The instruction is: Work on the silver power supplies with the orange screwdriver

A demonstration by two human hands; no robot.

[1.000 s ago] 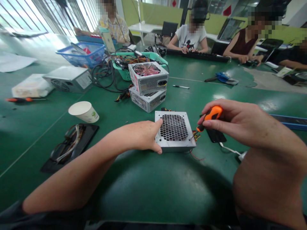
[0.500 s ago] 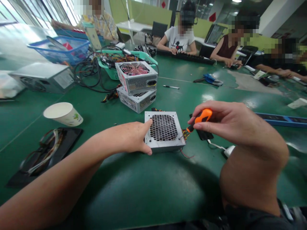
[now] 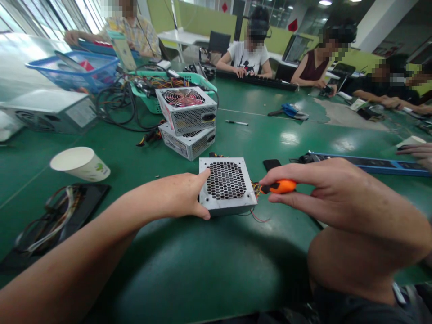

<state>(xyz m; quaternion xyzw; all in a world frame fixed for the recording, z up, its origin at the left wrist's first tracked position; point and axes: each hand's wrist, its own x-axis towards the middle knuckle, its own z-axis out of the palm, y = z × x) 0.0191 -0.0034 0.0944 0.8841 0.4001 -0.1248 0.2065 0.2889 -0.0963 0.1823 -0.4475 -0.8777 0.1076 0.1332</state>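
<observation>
A grey computer power supply with a honeycomb grille on top lies on the green table. My left hand is closed on its left side, thumb on the top edge. In my right hand an orange and black screwdriver is pinched between thumb and fingers. The screwdriver is held nearly level at the right side of the power supply, by a bundle of coloured wires. Its tip cannot be made out. Thin red and black wires stick out at the near right corner.
Behind stand two stacked power supplies, a green basket of cables and a blue basket. A paper cup stands left. A pen, pliers and a blue-edged strip lie around. Several people sit across the table.
My right hand has lowered the screwdriver from a steep slant to nearly level. My left hand keeps its hold on the power supply. Another person's hand has appeared at the right edge.
</observation>
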